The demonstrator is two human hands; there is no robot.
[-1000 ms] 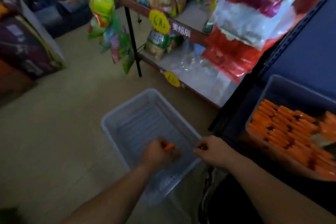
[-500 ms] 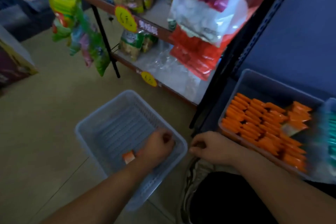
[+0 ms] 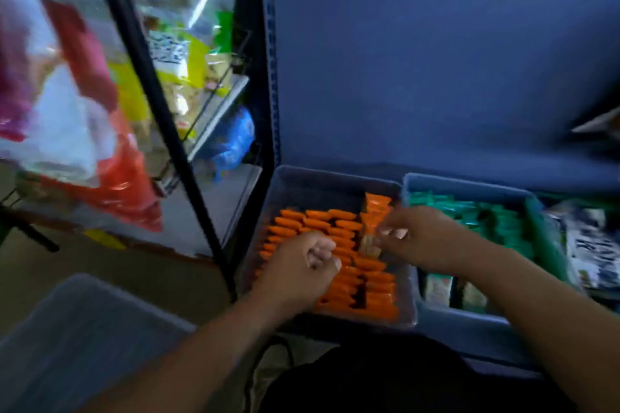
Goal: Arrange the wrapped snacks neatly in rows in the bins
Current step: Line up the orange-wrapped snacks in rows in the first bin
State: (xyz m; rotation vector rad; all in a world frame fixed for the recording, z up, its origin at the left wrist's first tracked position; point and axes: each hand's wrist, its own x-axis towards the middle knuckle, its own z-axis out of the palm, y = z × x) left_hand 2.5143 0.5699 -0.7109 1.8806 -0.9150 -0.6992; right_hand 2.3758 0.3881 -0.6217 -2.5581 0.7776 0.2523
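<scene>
Left hand (image 3: 302,265) fisted over the grey bin (image 3: 335,174) (contents: cannot tell); right hand (image 3: 419,238) pinches 1 wrapped snack (image 3: 368,245) near the bin's right wall, likely light, crinkly, slick, best held by its sealed end.

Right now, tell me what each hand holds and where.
The right hand pinches a pale wrapped snack by its right edge; left hand is a fist, nothing showing.

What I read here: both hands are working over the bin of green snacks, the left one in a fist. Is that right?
Not quite. The head view shows the left hand, in a fist, and the right hand reaching over the grey bin of orange snacks. The green snacks lie in the next bin to the right.
</scene>
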